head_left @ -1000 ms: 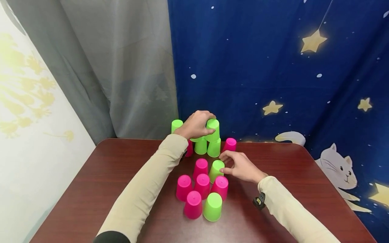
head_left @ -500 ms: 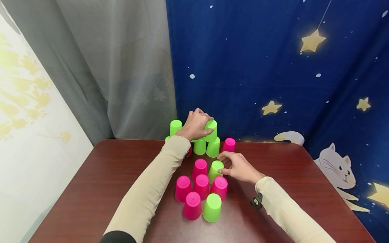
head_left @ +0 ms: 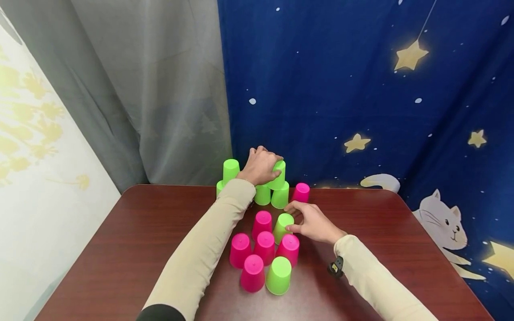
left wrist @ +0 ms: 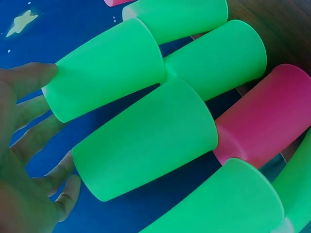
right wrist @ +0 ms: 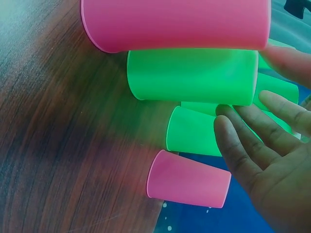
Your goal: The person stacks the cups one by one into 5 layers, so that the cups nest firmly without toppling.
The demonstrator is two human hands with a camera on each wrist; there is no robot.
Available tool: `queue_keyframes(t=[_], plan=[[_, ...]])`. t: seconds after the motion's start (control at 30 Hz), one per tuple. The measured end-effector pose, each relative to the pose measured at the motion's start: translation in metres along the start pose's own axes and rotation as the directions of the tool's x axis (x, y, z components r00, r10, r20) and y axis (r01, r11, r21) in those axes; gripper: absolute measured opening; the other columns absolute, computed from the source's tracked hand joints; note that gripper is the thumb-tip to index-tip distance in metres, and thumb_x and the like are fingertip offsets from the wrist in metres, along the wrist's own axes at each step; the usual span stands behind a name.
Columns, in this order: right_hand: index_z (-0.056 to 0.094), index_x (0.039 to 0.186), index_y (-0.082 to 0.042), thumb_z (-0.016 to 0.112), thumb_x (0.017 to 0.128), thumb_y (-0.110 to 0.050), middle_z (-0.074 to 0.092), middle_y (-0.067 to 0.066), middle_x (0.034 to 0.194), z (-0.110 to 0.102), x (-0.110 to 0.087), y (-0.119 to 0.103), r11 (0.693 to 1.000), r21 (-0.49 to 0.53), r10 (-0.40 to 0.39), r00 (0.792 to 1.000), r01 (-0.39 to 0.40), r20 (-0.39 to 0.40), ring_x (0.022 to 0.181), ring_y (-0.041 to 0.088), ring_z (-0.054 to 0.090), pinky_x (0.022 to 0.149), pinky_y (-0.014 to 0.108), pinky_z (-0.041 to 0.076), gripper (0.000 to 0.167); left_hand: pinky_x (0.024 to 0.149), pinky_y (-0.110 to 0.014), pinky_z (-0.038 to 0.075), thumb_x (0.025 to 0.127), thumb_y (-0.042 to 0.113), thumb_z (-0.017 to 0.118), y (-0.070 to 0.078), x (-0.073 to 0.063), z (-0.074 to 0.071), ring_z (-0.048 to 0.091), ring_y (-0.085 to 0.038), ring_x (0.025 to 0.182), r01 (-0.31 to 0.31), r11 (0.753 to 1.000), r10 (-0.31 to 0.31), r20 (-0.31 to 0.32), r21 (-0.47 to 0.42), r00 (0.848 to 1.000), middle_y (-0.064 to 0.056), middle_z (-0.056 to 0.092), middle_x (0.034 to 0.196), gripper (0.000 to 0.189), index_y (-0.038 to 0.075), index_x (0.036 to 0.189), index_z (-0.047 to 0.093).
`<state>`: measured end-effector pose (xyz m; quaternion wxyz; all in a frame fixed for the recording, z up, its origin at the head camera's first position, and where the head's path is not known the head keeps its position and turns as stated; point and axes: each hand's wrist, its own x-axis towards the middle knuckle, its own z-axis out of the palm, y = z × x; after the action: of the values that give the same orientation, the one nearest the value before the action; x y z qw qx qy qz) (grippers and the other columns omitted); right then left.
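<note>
In the head view my left hand [head_left: 261, 166] reaches across to the back and pinches an upturned green cup [head_left: 278, 180] on the upper tier. The left wrist view shows the thumb on one side of this cup [left wrist: 107, 68] near its base, fingers on the far side. The cup rests on two green cups [head_left: 279, 196]. A second raised green cup [head_left: 230, 168] stands to the left; my forearm hides part of the row. My right hand [head_left: 315, 220], fingers spread and relaxed, hovers beside a green cup [head_left: 283, 223] on the table; contact is unclear.
Several upturned pink cups [head_left: 253, 274] stand close together in the middle, with a green cup [head_left: 279, 276] at the front right. Another pink cup [head_left: 301, 192] stands at the back edge of the brown table [head_left: 160, 223]. Curtains [head_left: 301, 111] hang behind.
The view has shifted slightly. My left hand stays at the same upper green cup, which has moved a little left over its lower cups; my right hand keeps its place beside the table-level green cup.
</note>
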<state>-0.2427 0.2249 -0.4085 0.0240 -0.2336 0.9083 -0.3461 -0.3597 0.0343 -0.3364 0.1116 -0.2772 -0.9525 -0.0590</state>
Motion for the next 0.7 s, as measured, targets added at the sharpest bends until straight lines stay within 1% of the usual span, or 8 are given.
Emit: queue_keyframes(t=[0.1,0.17,0.3,0.4,0.5,0.6,0.7], plan=[[0.065,0.119,-0.005,0.084,0.08,-0.017,0.071,0.005,0.108,0.002,0.001,0.001,1.0,0.003,-0.007,1.0,0.007,0.002,0.1,0.02,0.069,0.088,0.04,0.06,0.045,0.098,-0.051,0.04,0.095,0.036,0.066,-0.001,0.0,0.0,0.052,-0.033,0.123,0.007,1.0,-0.007,0.01,0.019,1.0,0.0,0.068,0.134,0.042,0.026,0.136,0.064],[0.065,0.119,-0.005,0.084,0.08,-0.016,0.072,0.005,0.108,0.003,0.002,0.002,1.0,0.005,-0.007,1.0,0.007,0.002,0.1,0.02,0.069,0.088,0.042,0.06,0.045,0.1,-0.052,0.039,0.096,0.036,0.066,-0.002,0.0,0.0,0.051,-0.035,0.128,0.012,1.0,-0.012,0.018,0.027,1.0,0.001,0.067,0.136,0.042,0.026,0.137,0.064],[0.065,0.118,-0.006,0.084,0.079,-0.015,0.072,0.004,0.107,0.005,0.002,0.002,1.0,0.004,-0.003,1.0,0.003,-0.003,0.1,0.02,0.07,0.087,0.041,0.06,0.044,0.105,-0.055,0.037,0.096,0.037,0.066,-0.003,-0.001,0.0,0.046,-0.037,0.138,0.018,0.999,-0.019,0.019,0.026,1.0,0.002,0.064,0.141,0.044,0.025,0.138,0.062],[0.066,0.116,-0.007,0.085,0.078,-0.014,0.072,0.003,0.105,0.005,0.002,0.003,1.0,0.002,0.0,1.0,0.0,-0.007,0.098,0.019,0.07,0.085,0.04,0.061,0.043,0.107,-0.055,0.037,0.095,0.037,0.066,-0.005,-0.004,-0.002,0.044,-0.038,0.141,0.017,1.0,-0.016,-0.001,0.018,1.0,0.0,0.061,0.144,0.046,0.024,0.139,0.061],[0.066,0.115,-0.008,0.084,0.078,-0.013,0.072,0.003,0.103,0.005,0.002,0.003,1.0,0.007,0.002,1.0,-0.002,-0.005,0.097,0.02,0.07,0.085,0.043,0.061,0.042,0.107,-0.055,0.038,0.095,0.037,0.066,-0.007,-0.006,-0.006,0.044,-0.038,0.141,0.012,1.0,-0.012,-0.025,0.018,1.0,-0.001,0.06,0.146,0.046,0.023,0.139,0.061],[0.066,0.116,-0.01,0.084,0.079,-0.015,0.072,0.002,0.103,0.006,0.002,0.005,1.0,0.01,0.012,1.0,-0.012,-0.002,0.098,0.02,0.069,0.087,0.045,0.06,0.041,0.107,-0.054,0.039,0.096,0.037,0.065,-0.01,-0.01,-0.011,0.044,-0.036,0.142,0.013,1.0,-0.013,-0.046,0.013,0.999,-0.002,0.058,0.148,0.046,0.023,0.14,0.061],[0.066,0.117,-0.01,0.084,0.079,-0.016,0.072,0.003,0.104,0.007,0.003,0.007,1.0,0.013,0.008,1.0,-0.008,0.004,0.099,0.022,0.069,0.087,0.046,0.06,0.042,0.107,-0.053,0.04,0.097,0.036,0.063,-0.013,-0.016,-0.016,0.044,-0.035,0.142,0.013,1.0,-0.013,-0.076,0.001,0.997,-0.003,0.055,0.15,0.045,0.023,0.14,0.06]])
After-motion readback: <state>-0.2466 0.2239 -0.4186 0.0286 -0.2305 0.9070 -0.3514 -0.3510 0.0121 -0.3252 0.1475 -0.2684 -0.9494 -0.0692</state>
